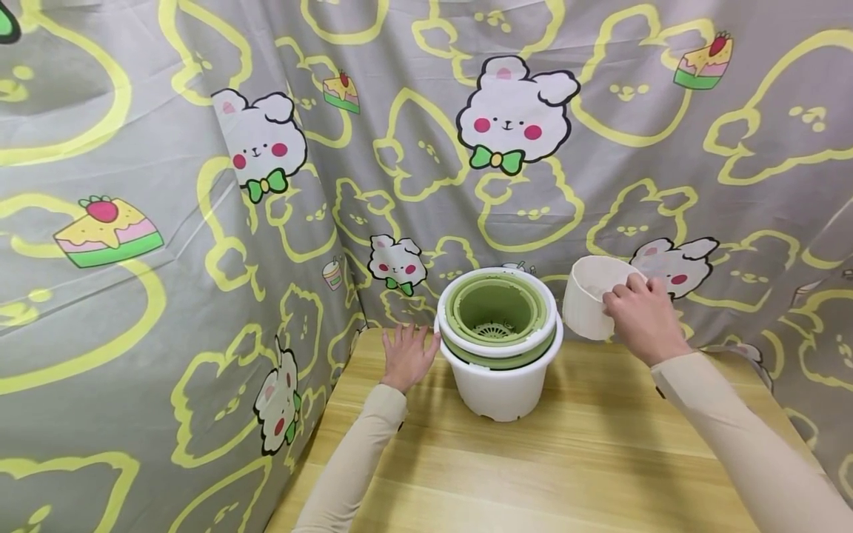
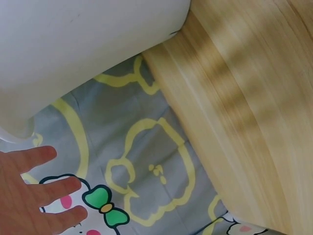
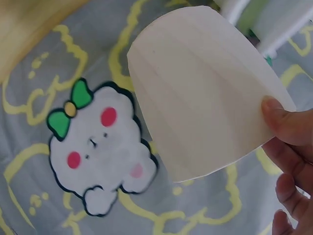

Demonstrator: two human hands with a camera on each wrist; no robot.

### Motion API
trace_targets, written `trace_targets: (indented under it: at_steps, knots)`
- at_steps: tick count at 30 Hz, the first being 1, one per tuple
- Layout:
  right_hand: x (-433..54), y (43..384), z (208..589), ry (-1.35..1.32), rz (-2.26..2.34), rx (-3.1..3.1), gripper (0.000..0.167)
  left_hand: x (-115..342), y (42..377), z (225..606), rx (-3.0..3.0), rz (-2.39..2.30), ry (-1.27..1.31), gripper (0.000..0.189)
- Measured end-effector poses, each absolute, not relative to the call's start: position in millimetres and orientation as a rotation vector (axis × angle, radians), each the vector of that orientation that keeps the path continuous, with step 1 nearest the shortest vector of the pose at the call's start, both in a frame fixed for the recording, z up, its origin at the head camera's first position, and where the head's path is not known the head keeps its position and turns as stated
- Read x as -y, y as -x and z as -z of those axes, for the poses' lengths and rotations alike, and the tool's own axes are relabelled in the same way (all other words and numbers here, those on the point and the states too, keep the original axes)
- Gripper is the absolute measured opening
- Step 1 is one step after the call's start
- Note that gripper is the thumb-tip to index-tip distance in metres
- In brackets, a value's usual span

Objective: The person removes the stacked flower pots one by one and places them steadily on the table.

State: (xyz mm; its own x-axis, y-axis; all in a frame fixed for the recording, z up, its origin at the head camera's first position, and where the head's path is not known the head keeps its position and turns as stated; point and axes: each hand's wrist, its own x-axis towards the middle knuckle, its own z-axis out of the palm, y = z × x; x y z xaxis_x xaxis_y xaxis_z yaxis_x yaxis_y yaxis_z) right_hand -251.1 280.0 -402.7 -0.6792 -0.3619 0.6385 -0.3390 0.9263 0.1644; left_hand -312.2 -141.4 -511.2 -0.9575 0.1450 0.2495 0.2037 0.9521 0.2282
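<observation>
A nested stack of plastic flower pots stands upright on the wooden table: a white pot (image 1: pixel 500 392) outermost, with green and white rims inside it and a green pot (image 1: pixel 493 300) innermost, its slotted bottom showing. To the right of the stack, my right hand (image 1: pixel 643 318) pinches a small cream-white pot (image 1: pixel 588 307) by its rim, thumb on the outer wall (image 3: pixel 205 98). The small pot is held tilted, apart from the stack. My left hand (image 1: pixel 405 359), fingers spread, is at the stack's left side; its fingers look straight in the left wrist view, near the white pot's wall (image 2: pixel 88 44).
The wooden table (image 1: pixel 533 474) carries the stack near its back edge. A grey curtain (image 1: pixel 413 200) with yellow outlines and cartoon rabbits hangs behind the table and along its left and right sides.
</observation>
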Motion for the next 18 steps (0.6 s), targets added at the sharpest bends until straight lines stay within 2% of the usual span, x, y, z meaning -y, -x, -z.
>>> trace_targets:
  at_steps: [11,18]
  knots:
    - [-282,254,450,-0.522,0.106,2.44,0.011,141,313,510,2.899,0.391,0.253,0.07]
    - [-280,256,481,-0.564,0.117,2.46,0.017,143,313,512,2.893,0.386,0.253,0.07]
